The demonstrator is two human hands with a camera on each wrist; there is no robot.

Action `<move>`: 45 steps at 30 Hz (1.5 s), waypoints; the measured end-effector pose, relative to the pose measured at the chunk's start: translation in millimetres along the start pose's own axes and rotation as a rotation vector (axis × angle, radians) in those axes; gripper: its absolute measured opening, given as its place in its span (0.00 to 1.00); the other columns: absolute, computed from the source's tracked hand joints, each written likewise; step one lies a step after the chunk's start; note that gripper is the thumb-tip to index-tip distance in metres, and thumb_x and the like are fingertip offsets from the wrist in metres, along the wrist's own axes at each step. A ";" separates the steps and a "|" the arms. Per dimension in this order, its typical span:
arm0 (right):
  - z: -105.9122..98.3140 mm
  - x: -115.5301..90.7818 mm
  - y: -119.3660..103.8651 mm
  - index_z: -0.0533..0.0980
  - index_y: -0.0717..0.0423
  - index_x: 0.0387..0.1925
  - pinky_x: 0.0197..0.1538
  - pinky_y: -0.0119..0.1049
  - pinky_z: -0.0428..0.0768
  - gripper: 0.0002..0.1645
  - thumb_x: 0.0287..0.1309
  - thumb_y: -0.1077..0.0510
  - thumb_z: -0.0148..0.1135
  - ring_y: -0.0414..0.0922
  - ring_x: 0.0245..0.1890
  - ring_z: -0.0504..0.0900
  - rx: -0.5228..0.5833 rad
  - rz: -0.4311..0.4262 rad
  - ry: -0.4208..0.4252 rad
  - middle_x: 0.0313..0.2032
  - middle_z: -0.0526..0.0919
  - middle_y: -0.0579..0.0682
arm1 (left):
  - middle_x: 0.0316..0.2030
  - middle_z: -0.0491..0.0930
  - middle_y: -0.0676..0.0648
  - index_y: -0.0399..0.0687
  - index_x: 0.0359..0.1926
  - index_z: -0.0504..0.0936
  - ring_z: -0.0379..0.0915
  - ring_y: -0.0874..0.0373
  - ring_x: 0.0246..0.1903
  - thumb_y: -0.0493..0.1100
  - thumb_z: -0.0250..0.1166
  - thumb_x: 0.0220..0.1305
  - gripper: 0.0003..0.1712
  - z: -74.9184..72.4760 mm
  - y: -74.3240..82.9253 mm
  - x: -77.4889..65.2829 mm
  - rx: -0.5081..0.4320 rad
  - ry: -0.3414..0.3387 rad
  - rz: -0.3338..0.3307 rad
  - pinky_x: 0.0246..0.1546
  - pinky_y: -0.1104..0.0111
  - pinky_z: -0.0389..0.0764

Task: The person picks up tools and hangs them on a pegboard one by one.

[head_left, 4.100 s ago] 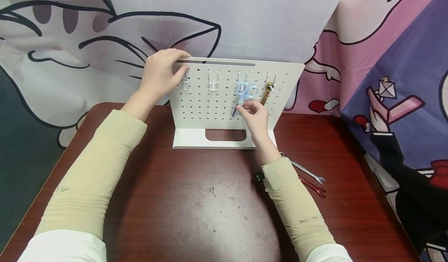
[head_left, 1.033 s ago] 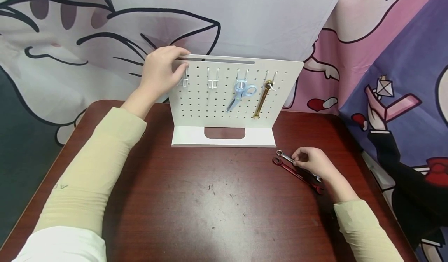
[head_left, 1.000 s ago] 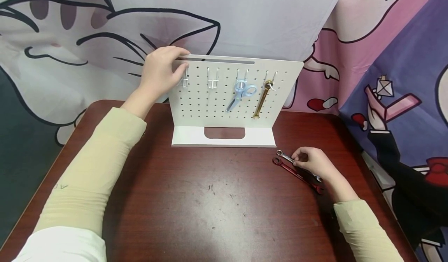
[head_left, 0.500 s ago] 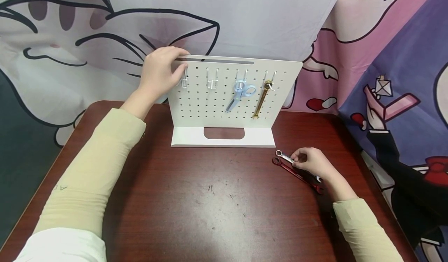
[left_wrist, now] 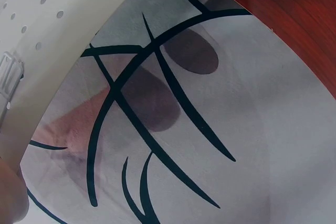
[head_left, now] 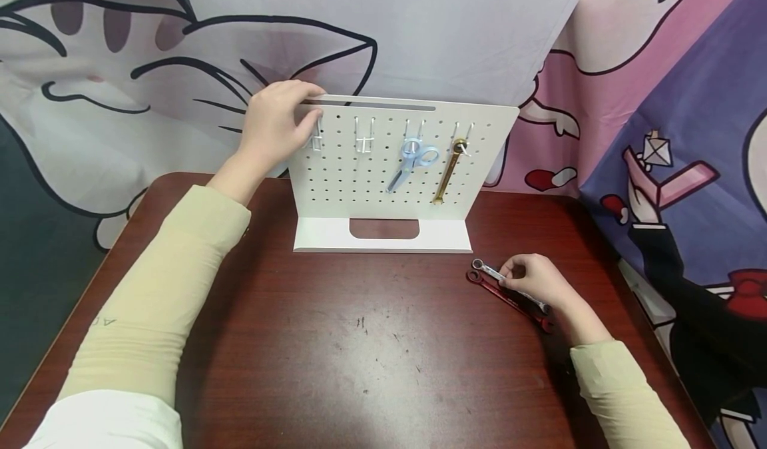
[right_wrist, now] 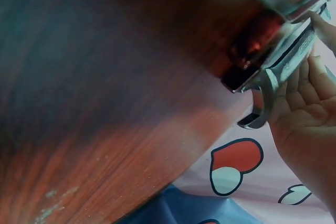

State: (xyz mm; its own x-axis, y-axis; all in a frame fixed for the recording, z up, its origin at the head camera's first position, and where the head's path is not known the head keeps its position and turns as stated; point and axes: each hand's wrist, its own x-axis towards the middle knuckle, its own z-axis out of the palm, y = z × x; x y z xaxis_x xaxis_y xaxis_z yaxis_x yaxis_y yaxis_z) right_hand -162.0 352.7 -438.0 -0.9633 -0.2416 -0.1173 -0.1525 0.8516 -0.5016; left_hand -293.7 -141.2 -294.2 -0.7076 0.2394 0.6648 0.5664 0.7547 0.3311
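Observation:
My left hand (head_left: 274, 121) grips the upper left corner of a white pegboard (head_left: 377, 181), with the thumb in front. One fingertip (left_wrist: 11, 196) shows at the edge of the left wrist view. On the right of the table, my right hand (head_left: 538, 281) pinches a silver combination wrench (head_left: 489, 271) around its middle. The right wrist view shows this wrench (right_wrist: 295, 51) between thumb and fingers. Just beside it lies a red wrench (head_left: 502, 294). From hooks on the pegboard hang light-blue scissors (head_left: 410, 161) and a gold-coloured wrench (head_left: 449, 173).
Two white double hooks at the board's left hold nothing; one is the second hook (head_left: 364, 144) from the left. The board's foot (head_left: 323, 236) stands on the dark red wooden table (head_left: 347, 342). Printed cloth (head_left: 455, 36) hangs close behind and along the right.
Earlier my right hand held the scissors at the pegboard. They now hang free on their hook, and that hand is down at the silver wrench. My left hand stays put.

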 end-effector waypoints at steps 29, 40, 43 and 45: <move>9.7 31.1 -64.3 0.86 0.59 0.34 0.37 0.27 0.78 0.04 0.59 0.65 0.75 0.38 0.29 0.79 0.157 -0.058 0.083 0.27 0.86 0.49 | 0.54 0.89 0.38 0.39 0.55 0.87 0.85 0.39 0.57 0.37 0.67 0.71 0.14 -0.7 -1.9 0.8 0.001 -0.015 -0.003 0.59 0.45 0.81; 23.8 57.0 -109.7 0.86 0.61 0.37 0.34 0.27 0.78 0.06 0.59 0.64 0.75 0.38 0.28 0.82 0.298 -0.087 0.096 0.28 0.88 0.53 | 0.54 0.89 0.38 0.39 0.55 0.87 0.84 0.39 0.58 0.37 0.67 0.71 0.14 -1.4 -1.9 0.5 0.002 -0.017 -0.012 0.60 0.46 0.81; 29.1 64.0 -122.5 0.86 0.62 0.37 0.36 0.26 0.79 0.06 0.59 0.65 0.76 0.39 0.29 0.83 0.314 -0.122 0.118 0.29 0.89 0.54 | 0.54 0.89 0.38 0.39 0.55 0.87 0.84 0.39 0.58 0.37 0.66 0.71 0.14 -1.3 -1.2 1.0 0.001 -0.020 -0.013 0.61 0.45 0.81; 33.2 68.4 -131.1 0.86 0.62 0.37 0.37 0.26 0.79 0.06 0.59 0.65 0.76 0.39 0.30 0.83 0.332 -0.140 0.129 0.29 0.89 0.55 | 0.54 0.89 0.38 0.39 0.55 0.87 0.84 0.39 0.58 0.37 0.66 0.71 0.14 -1.2 -0.7 1.0 -0.001 -0.021 -0.014 0.61 0.45 0.80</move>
State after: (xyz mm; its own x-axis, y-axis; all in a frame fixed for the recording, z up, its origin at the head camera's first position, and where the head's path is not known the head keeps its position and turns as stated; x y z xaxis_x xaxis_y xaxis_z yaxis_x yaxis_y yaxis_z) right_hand -200.5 209.1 -408.7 -0.9613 -0.2664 0.0705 -0.2253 0.6125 -0.7577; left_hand -294.4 -142.2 -293.0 -0.7243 0.2410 0.6459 0.5565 0.7575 0.3413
